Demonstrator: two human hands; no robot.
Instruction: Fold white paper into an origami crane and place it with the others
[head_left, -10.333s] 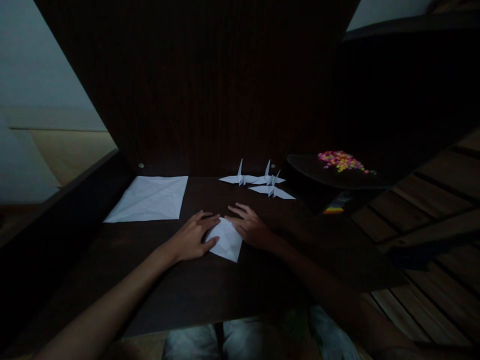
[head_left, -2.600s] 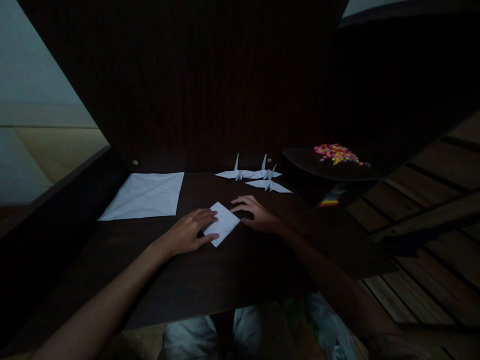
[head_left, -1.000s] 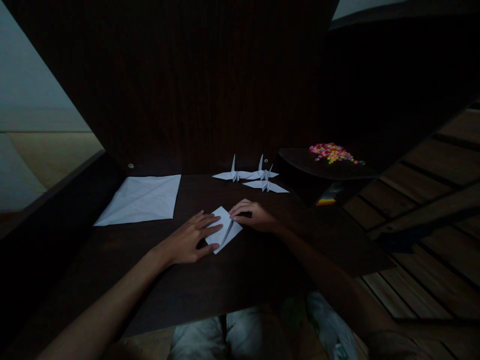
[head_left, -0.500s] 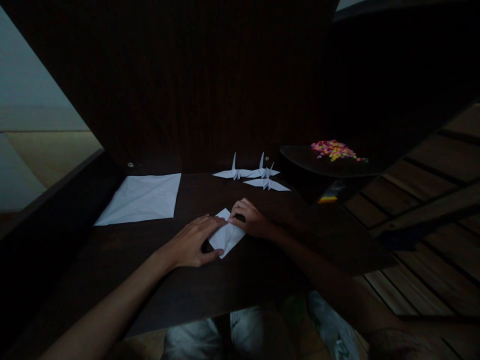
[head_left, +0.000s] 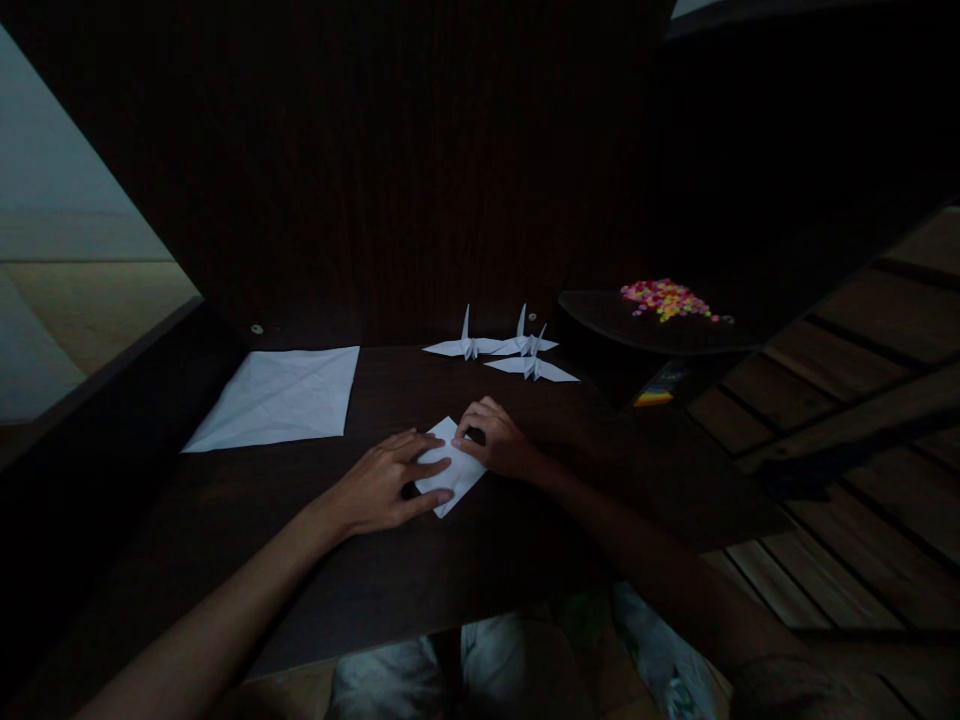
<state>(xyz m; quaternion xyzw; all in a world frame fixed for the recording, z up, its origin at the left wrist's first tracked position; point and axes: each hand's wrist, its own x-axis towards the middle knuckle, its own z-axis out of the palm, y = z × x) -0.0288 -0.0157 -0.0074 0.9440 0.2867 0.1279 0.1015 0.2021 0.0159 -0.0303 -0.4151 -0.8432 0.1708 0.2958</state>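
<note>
A small folded white paper [head_left: 459, 482], roughly diamond-shaped, lies flat on the dark desk. Spread fingers of my left hand [head_left: 390, 480] rest on its left part, with the thumb near the lower corner. Thumb and fingertips of my right hand [head_left: 496, 436] come together at the paper's upper right, pinching it; the exact fold under them is too small to make out. Beyond the hands stand three white paper cranes: a left crane [head_left: 466, 346], a back crane [head_left: 523, 343] and a front crane [head_left: 533, 367].
A larger creased white sheet [head_left: 281, 395] lies at the left of the desk [head_left: 330, 590]. A dark side panel [head_left: 105, 390] borders the left. On a rounded shelf [head_left: 600, 318] at the right sits a heap of small colourful pieces [head_left: 667, 299]. Wooden slats [head_left: 862, 380] show farther right.
The fingers of my left hand have spread apart on the paper, its index and middle fingers now separated. My right hand keeps its pinch at almost the same spot.
</note>
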